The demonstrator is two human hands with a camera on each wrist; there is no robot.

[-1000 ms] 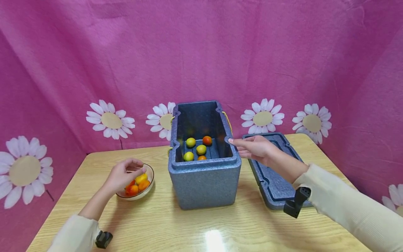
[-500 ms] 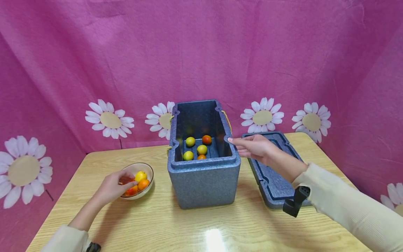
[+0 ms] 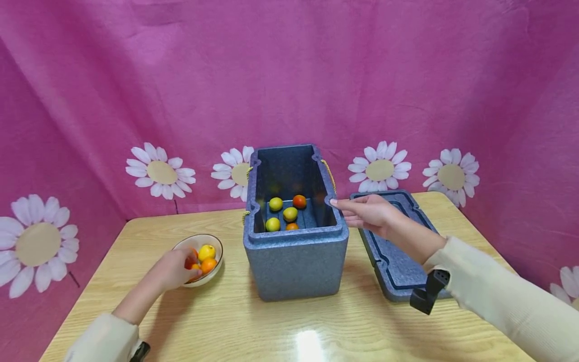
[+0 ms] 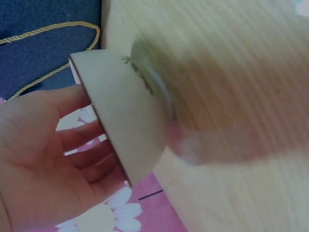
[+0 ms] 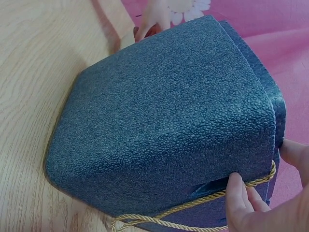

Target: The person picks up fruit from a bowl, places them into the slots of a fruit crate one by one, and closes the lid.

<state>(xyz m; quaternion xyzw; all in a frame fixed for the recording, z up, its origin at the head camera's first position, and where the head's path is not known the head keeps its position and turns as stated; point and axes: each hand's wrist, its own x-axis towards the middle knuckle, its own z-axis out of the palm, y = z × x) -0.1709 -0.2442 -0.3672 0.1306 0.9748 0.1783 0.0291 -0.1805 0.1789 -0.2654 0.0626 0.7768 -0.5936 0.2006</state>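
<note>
My left hand (image 3: 174, 269) dips into the cream bowl (image 3: 194, 241) at the left, its thumb and fingers around a red fruit. In the left wrist view the fingertips go out of sight behind the bowl's rim (image 4: 105, 130); I cannot tell whether they grip the fruit. A yellow fruit (image 3: 206, 251) and an orange fruit (image 3: 208, 265) lie beside them. My right hand (image 3: 371, 211) holds the side rim of a grey foam box (image 3: 296, 271), thumb on the rim and fingertips (image 5: 235, 183) against the outer wall near a gold cord (image 5: 193, 202).
Several yellow and red-orange fruits lie on the box's floor, including a red one (image 3: 299, 201) and a yellow one (image 3: 290, 214). The box's grey lid (image 3: 400, 264) lies on the wooden table (image 3: 235, 327) at the right. A pink daisy-print cloth (image 3: 289, 75) hangs behind.
My left hand has lowered into the bowl, shifting left and then slightly back right, its fingers now deeper among the fruits. My right hand stays on the box rim.
</note>
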